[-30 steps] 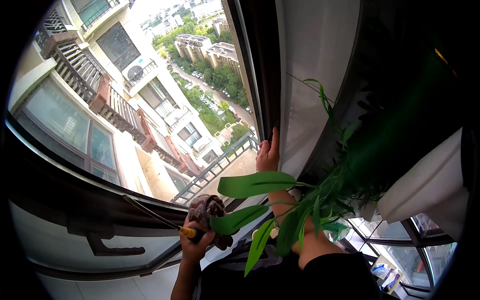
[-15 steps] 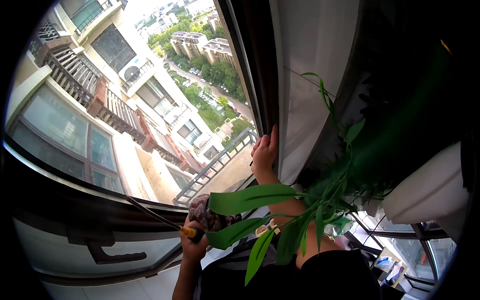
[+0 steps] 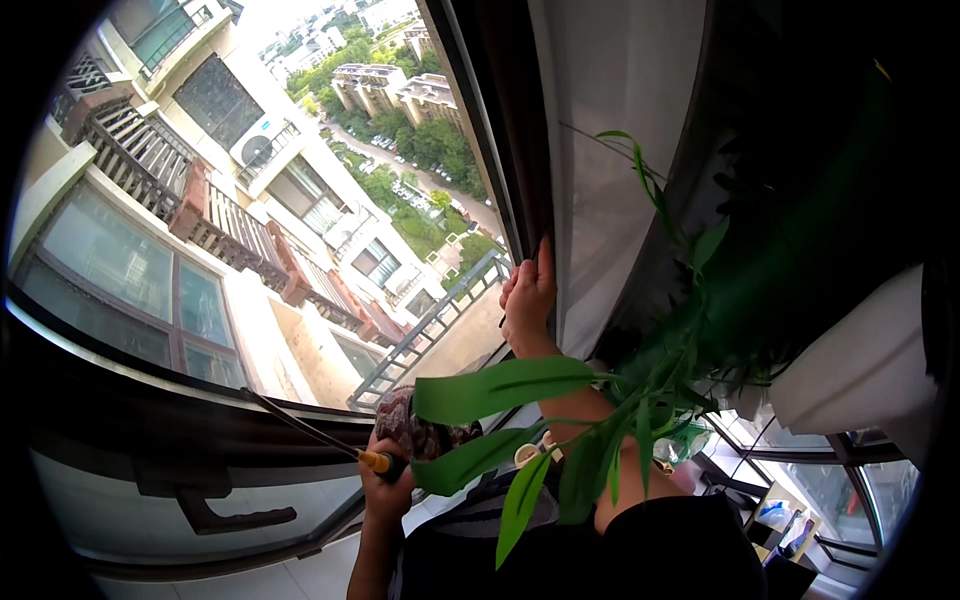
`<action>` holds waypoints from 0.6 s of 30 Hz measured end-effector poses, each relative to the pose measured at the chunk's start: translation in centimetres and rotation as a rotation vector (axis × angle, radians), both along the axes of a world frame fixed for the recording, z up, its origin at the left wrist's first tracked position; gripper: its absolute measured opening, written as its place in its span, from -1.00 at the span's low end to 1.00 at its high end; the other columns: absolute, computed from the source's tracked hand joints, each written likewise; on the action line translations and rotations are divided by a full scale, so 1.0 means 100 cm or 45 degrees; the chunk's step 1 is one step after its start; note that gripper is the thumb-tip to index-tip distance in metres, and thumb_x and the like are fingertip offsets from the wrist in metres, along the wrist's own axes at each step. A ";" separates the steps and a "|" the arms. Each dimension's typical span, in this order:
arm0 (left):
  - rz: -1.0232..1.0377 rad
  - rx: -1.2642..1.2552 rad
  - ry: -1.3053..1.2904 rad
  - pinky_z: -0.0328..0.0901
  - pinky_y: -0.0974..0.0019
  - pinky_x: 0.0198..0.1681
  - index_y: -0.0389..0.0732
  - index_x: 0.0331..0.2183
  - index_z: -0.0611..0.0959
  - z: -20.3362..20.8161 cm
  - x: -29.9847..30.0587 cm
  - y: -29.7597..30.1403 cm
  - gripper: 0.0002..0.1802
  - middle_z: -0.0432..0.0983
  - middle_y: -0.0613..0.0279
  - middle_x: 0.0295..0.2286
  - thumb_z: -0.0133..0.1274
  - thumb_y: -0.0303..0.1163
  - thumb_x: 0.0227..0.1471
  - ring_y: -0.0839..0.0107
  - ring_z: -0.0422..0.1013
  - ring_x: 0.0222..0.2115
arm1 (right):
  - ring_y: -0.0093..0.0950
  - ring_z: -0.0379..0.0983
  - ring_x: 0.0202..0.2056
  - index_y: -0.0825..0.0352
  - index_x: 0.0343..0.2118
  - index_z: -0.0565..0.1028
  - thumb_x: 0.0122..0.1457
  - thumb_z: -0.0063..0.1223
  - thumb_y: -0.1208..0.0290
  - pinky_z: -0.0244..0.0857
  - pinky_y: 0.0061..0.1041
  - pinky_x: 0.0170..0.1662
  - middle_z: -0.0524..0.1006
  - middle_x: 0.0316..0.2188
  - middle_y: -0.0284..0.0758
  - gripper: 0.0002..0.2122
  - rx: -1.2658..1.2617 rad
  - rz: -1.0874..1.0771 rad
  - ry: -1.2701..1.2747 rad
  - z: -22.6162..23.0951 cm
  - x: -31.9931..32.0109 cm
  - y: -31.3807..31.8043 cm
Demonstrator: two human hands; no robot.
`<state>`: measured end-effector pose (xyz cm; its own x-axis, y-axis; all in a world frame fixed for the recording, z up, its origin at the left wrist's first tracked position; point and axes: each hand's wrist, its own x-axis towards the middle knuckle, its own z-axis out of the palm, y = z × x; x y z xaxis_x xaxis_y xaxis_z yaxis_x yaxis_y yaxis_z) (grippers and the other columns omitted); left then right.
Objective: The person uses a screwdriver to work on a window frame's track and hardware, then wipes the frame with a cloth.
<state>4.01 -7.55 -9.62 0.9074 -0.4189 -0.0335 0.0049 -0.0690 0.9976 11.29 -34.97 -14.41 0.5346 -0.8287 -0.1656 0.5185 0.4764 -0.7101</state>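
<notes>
My left hand (image 3: 384, 494) is closed around a screwdriver (image 3: 376, 461) with a yellow and black handle. Its long thin shaft slants up and left, and the tip appears beside the lower rail of the dark window frame (image 3: 190, 400). A bunched brown patterned cloth (image 3: 402, 420) lies against this hand; whether the fingers hold it I cannot tell. Higher up, my right hand (image 3: 528, 302) is at the dark upright of the window, index finger stretched along it. The other fingers curl round something thin and dark, mostly hidden. Green leaves (image 3: 505, 390) cover part of my right forearm.
Beyond the window are a metal railing (image 3: 430, 325), neighbouring balconies and trees far below. An open sash with a dark handle (image 3: 235, 515) stands at lower left. The leafy plant (image 3: 690, 340) spreads at right, near a pale rounded object (image 3: 850, 370) and a shelf with items (image 3: 785, 520).
The view has shifted slightly. My right hand has moved a little upward along the frame, its index finger still extended. My left hand keeps the screwdriver in about the same place.
</notes>
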 end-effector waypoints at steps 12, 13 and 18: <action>-0.081 -0.049 -0.131 0.16 0.26 -0.12 -0.23 -0.63 0.41 -0.004 0.005 -0.001 -0.79 0.36 0.08 -0.33 0.14 -0.54 -0.40 0.31 0.32 -0.26 | -0.76 -0.06 -0.76 0.12 0.17 0.06 0.21 -0.36 0.48 -0.15 -0.71 -0.75 0.14 -0.69 -0.51 -0.57 0.029 0.054 0.076 0.015 -0.016 0.005; -0.078 -0.048 -0.125 0.16 0.26 -0.12 -0.23 -0.63 0.41 -0.004 0.004 -0.002 -0.79 0.36 0.08 -0.33 0.14 -0.54 -0.40 0.31 0.32 -0.26 | -0.76 -0.06 -0.76 0.12 0.17 0.06 0.21 -0.36 0.48 -0.15 -0.71 -0.75 0.14 -0.69 -0.51 -0.57 0.030 0.057 0.081 0.016 -0.016 0.005; -0.089 -0.123 -0.126 0.15 0.26 -0.10 -0.23 -0.66 0.40 0.000 0.005 -0.004 -0.80 0.37 0.08 -0.32 0.14 -0.56 -0.37 0.29 0.32 -0.23 | -0.76 -0.05 -0.76 0.11 0.17 0.07 0.20 -0.36 0.49 -0.18 -0.72 -0.75 0.17 -0.68 -0.51 -0.56 0.087 0.039 0.032 0.013 -0.015 0.002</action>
<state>4.55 -7.95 -9.63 0.8727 -0.4783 0.0982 -0.0953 0.0304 0.9950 9.81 -34.73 -13.12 0.5544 -0.7985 -0.2345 0.4856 0.5392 -0.6881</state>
